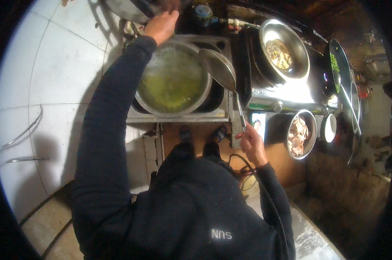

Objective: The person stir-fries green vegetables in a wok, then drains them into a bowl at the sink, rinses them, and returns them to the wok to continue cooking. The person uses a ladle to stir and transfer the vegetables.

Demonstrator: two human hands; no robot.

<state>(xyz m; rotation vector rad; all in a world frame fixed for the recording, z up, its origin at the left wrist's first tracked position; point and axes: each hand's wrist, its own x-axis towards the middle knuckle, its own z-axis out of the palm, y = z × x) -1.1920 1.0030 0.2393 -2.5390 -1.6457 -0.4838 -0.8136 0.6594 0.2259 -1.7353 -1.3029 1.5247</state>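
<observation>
My right hand grips the thin handle of a large, round metal skimmer. The skimmer's wide head is tilted over the right rim of a big metal basin. Cloudy yellow-green liquid fills that basin, which sits in a steel sink. My left hand reaches past the basin's far left rim, close to the wall and a blurred grey metal object. Its fingers are bent and partly hidden, so whether they hold anything cannot be told.
On the gas stove at right stands a metal bowl with a little food. A dark wok holds chopped greens. Nearer are a lit phone, a bowl of meat pieces and a small white bowl. White tiled wall rises at left.
</observation>
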